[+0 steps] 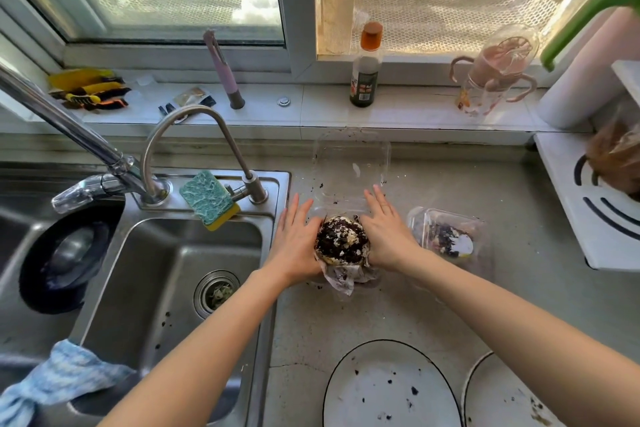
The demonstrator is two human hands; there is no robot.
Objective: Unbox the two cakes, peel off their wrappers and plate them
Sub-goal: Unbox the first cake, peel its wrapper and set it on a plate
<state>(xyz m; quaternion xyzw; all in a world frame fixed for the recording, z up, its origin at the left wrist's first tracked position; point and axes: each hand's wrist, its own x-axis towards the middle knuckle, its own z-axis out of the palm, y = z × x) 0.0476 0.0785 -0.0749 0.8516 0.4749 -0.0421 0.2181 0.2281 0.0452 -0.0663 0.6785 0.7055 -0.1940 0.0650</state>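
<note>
Cake (342, 240), wrapper (341, 279) loosened, beside sink (166, 274): left hand (298, 240), right hand (387, 234) flat-cupped, holding its sides. Risk: crushing, crumbs shedding, from squeeze.

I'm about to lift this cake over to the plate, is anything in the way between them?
Nothing visible is. Both hands, left hand and right hand, cup the cake, and the counter between it and the near plate is bare apart from crumbs. The second box sits off to the right.
</note>
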